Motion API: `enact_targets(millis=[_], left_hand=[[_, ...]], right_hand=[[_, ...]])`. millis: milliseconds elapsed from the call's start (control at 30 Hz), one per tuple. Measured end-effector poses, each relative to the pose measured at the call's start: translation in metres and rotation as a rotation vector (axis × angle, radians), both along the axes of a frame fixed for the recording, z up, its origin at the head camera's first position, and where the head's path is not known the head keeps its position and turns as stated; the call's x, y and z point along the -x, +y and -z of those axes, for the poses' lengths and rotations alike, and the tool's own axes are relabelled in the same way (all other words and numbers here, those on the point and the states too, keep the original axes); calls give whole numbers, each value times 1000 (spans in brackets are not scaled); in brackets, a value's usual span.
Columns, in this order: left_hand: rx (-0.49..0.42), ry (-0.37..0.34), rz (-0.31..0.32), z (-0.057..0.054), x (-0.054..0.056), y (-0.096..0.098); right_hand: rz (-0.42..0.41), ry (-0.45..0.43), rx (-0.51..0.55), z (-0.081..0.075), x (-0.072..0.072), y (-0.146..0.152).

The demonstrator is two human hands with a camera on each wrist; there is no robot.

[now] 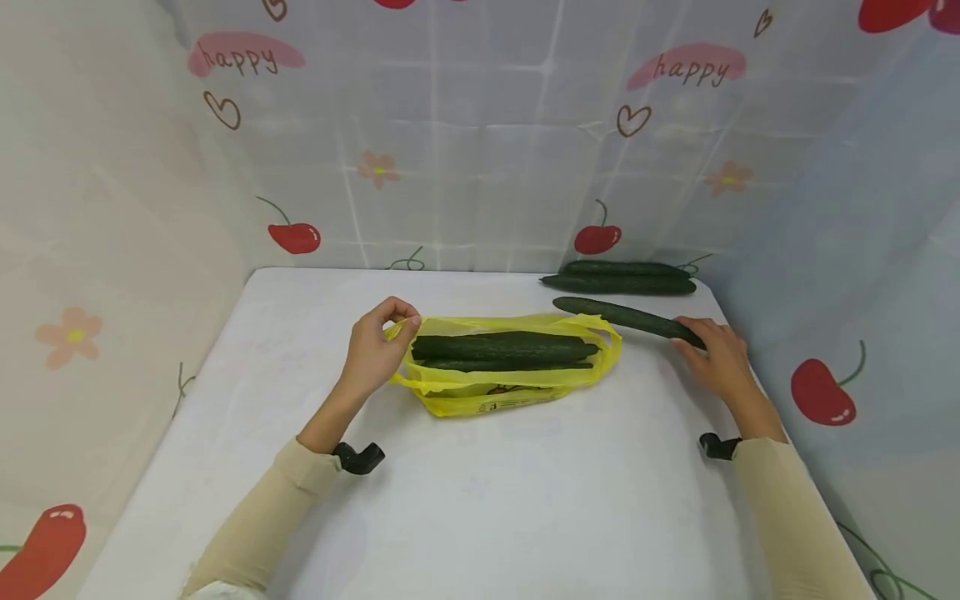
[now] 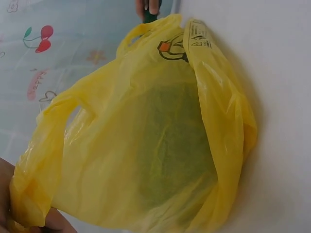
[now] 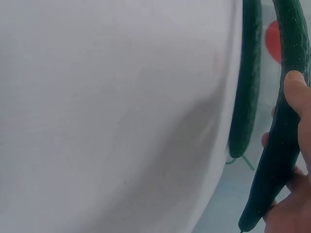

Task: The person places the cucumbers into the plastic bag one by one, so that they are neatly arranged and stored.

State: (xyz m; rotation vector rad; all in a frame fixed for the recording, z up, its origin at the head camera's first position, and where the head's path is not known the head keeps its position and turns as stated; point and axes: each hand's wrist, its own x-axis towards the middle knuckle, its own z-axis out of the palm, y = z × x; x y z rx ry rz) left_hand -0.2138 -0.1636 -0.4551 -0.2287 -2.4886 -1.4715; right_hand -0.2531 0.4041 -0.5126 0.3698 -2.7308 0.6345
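A yellow plastic bag (image 1: 480,406) lies on its side on the table with its mouth spread, several dark green cucumbers (image 1: 502,345) inside. My left hand (image 1: 380,342) pinches the bag's left handle; in the left wrist view the handle of the bag (image 2: 36,179) is bunched between thumb and fingers. To the right, my right hand (image 1: 716,354) grips a long cucumber (image 1: 622,315) near its right end. That cucumber (image 3: 284,131) is raised off the table, its far tip beside the bag's right handle. The right wrist view shows the thumb laid along it.
Two more cucumbers (image 1: 618,284) lie side by side at the table's back right edge. The white table (image 1: 525,500) is bordered by printed curtains (image 1: 480,142) at the back and both sides. A black wrist mount (image 1: 360,458) sticks out from the left wrist.
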Motion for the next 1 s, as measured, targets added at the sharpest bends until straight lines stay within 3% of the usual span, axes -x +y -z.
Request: enact_targets(millis=[300,500,1000], left_hand=[[-33,16,10,1,1,0],[-31,9,1,0,1,-1],[-53,27,8,3,3,2]], right_hand=[[-49,105,185,-20,-38,-12],[-148,183,273,-32,-54,-37],[-224,83,76,-41,-67,-102]])
